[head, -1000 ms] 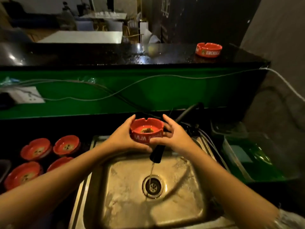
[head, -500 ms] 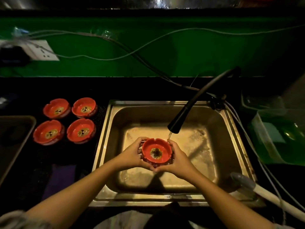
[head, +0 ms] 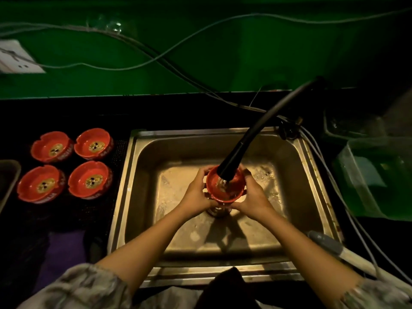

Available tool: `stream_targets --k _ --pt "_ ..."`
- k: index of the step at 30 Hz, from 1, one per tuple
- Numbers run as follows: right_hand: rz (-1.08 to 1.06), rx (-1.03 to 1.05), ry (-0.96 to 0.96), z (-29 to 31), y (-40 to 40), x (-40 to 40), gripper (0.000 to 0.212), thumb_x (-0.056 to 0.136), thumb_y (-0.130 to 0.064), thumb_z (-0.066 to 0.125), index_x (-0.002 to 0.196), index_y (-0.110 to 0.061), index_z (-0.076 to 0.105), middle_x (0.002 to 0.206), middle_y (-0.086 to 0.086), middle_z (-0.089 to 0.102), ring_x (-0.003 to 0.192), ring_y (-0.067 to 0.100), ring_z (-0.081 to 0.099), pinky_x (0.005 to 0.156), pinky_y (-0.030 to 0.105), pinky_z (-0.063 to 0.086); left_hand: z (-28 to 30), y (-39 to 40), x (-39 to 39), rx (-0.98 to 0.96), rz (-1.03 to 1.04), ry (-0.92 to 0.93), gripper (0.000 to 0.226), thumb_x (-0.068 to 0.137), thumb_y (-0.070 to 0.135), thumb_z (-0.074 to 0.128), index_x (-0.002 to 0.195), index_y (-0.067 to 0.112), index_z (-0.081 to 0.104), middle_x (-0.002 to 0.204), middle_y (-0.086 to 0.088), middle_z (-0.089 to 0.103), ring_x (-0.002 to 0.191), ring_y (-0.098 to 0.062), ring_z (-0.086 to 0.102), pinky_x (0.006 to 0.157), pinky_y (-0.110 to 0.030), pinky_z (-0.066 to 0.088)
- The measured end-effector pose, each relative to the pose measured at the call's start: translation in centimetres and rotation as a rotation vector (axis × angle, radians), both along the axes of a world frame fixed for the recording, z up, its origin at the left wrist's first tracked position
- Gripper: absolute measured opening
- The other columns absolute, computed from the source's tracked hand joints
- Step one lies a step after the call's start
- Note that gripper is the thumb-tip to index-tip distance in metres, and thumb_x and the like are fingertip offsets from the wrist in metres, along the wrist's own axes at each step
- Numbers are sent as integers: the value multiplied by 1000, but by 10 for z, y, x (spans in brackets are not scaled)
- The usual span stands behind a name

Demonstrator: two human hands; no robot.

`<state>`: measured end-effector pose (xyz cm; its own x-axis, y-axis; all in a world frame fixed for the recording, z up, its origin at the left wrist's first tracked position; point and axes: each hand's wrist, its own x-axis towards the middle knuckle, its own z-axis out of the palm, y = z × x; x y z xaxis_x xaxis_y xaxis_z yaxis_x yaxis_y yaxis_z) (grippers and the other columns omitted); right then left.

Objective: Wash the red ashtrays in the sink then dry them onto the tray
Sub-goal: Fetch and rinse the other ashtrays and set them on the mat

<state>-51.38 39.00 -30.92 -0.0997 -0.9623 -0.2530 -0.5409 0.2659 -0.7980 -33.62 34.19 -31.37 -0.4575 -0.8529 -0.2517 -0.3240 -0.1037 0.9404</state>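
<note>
I hold one red ashtray (head: 223, 192) over the middle of the steel sink (head: 142, 186), directly under the black faucet (head: 245, 148). My left hand (head: 196, 195) grips the ashtray's left side with the fingers curled around its rim. My right hand (head: 252, 197) grips the right side the same way. The ashtray sits upright between both palms, mouth up. The faucet nozzle hangs just above the bowl, and water runs from it into the ashtray. The drain lies beneath the ashtray and is mostly hidden by it.

Four more red ashtrays (head: 66, 166) stand on the dark table (head: 55, 219) to the left of the sink, arranged two by two, all mouth up, each with dark residue at the centre. They are well apart from my hands. The edge of a tray (head: 9, 175) shows at the far left, just beside the lower-left ashtray.

A clear container (head: 367, 175) sits to the right of the sink. Cables (head: 156, 59) run across the green wall (head: 223, 52) behind the sink.
</note>
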Motion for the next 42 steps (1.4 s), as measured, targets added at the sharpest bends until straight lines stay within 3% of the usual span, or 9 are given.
stream_targets --k 5,8,14,21,24,29,32,35,42 --pt "-60 -69 -19 -2 -10 14 80 62 -27 89 125 -23 41 107 -17 52 98 2 55 81 16 50 8 -12 10 -139 12 -66 98 56 19 94 135 35 38 134 15 46 114 -9 55 83 -28 57" --pt "-60 5 -136 -3 -13 27 87 57 -21 92 126 -24 39 112 -13 53 102 4 55 80 9 47 18 -21 27 -179 -46 -133 100 55 17 94 137 29 38 127 24 43 112 -5 53 80 -16 54" --pt "33 206 -182 -10 -11 37 111 38 -39 95 133 -25 40 122 -8 58 115 13 56 100 35 47 21 -27 54 15 -155 -273 104 49 14 96 134 27 37 117 21 43 100 1 53 72 -10 50" --pt "148 260 28 10 -7 16 108 47 -39 94 137 -23 37 122 -11 51 112 11 52 90 21 41 -1 -8 43 306 -111 -114 103 48 7 95 132 30 39 128 8 49 111 -16 61 94 -34 54" --pt "188 222 151 21 -8 6 105 46 -36 94 134 -20 39 124 -5 56 113 15 54 92 24 43 -17 4 26 327 -39 -9 103 46 2 95 130 29 41 133 1 51 116 -20 59 95 -37 54" --pt "214 113 284 29 -7 -8 90 55 -29 91 131 -19 42 123 -1 54 113 18 53 93 28 44 -26 22 -3 233 112 125 103 50 -5 92 132 25 37 133 3 49 118 -14 55 89 -26 54" --pt "168 24 271 22 -3 -6 89 63 -22 87 136 -18 37 132 3 44 119 20 48 95 22 37 -23 23 -8 101 167 122 101 52 9 94 132 29 38 131 13 48 118 -10 55 91 -29 54" --pt "74 -21 174 10 -1 4 89 65 -16 85 138 -15 34 136 5 39 122 19 45 96 17 35 -14 17 -2 4 184 81 89 59 8 91 125 38 40 126 18 51 114 -9 58 85 -28 56" --pt "-18 81 -130 -5 -6 35 101 54 -18 92 133 -27 31 116 -12 48 111 13 53 95 32 49 8 2 30 -104 81 -81 93 52 7 93 122 38 41 120 25 47 103 4 56 77 -18 54"
